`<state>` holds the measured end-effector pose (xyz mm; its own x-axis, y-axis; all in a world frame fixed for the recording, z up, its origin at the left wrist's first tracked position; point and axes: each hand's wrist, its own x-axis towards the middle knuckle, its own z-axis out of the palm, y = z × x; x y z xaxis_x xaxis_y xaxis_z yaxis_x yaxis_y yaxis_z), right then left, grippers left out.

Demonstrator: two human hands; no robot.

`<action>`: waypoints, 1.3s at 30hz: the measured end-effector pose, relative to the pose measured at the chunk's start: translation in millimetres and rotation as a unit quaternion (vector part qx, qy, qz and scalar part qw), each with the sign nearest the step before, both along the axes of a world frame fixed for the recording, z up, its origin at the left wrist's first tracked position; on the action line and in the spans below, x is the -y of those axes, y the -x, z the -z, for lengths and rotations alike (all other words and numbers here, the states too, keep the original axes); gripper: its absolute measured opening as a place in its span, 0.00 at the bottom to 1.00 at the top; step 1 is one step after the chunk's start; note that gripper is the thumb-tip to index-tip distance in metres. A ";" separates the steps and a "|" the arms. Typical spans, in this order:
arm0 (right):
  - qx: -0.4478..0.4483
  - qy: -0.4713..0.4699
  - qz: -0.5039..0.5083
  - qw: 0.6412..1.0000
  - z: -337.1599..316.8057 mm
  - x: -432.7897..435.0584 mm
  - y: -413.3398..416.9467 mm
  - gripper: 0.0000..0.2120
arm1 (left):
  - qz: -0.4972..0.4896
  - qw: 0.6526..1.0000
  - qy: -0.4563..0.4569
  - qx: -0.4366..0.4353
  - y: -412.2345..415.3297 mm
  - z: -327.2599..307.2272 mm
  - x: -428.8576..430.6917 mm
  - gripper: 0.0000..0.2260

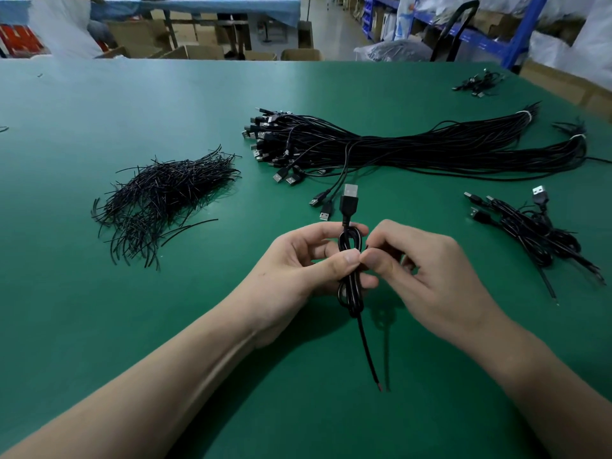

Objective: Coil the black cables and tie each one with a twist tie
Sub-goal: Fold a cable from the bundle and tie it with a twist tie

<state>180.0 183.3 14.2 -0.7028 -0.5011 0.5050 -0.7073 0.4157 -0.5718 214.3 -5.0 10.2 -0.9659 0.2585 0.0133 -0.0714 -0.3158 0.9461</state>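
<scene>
A coiled black USB cable (350, 294) stands upright between my hands, its plug (349, 200) pointing up and its bare tail (371, 356) trailing down toward me. My left hand (304, 263) grips the coil at its middle, thumb across the front. My right hand (427, 270) pinches at the coil's waist right beside the left thumb; the twist tie there is hidden by the fingers. A heap of black twist ties (165, 200) lies to the left. A large bundle of uncoiled cables (414, 147) lies beyond my hands.
The work sits on a green table (99, 309). Tied coils lie in a pile at the right (533, 233), and a smaller cluster sits at the far right corner (477, 82). Two loose plugs (323, 205) lie just beyond my hands. Boxes and shelving stand past the table.
</scene>
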 end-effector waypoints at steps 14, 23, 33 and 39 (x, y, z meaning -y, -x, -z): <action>-0.167 -0.055 0.069 0.982 -2.5 3.6 -10.6 0.17 | 0.021 0.999 -0.003 0.031 -2.3 -3.8 -0.2 0.13; -0.038 -0.018 0.073 0.996 0.2 9.2 -15.6 0.20 | -0.057 0.997 0.031 -0.031 -1.3 4.2 -6.1 0.08; 0.240 0.241 0.070 0.938 1.4 29.1 -22.9 0.22 | -0.161 0.979 0.059 -0.109 -2.6 -1.9 -13.8 0.13; 0.405 0.308 0.039 0.860 -3.4 32.3 -24.8 0.22 | -0.260 0.854 0.322 -0.316 -6.0 -3.6 -10.0 0.08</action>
